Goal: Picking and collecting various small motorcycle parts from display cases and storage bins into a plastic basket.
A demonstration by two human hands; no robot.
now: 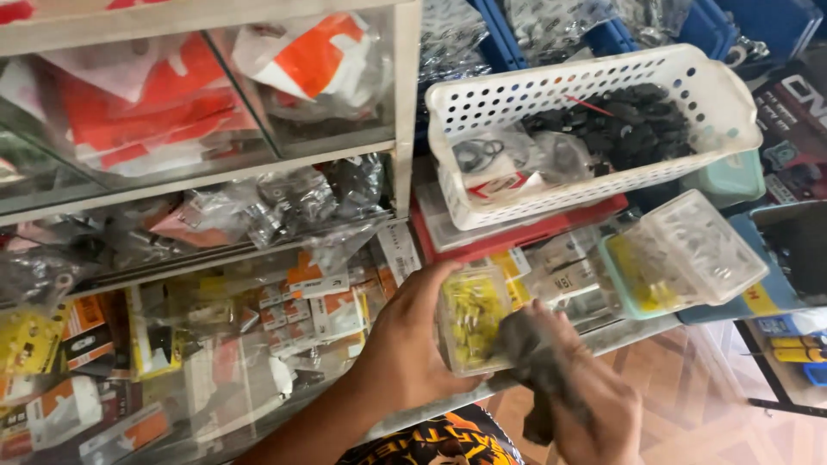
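light: bright, even daylight | glare: glass case (172,129) | blur: right hand (577,387)

basket (482,108): white — dotted with round holes
small box (469,319): clear, yellow pieces inside
cloth (538,366): dark grey
tray (517,239): red

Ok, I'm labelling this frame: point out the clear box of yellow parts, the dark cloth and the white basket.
clear box of yellow parts (469,317), head view, front face.
dark cloth (532,355), head view, bunched middle.
white basket (517,96), head view, perforated front wall.
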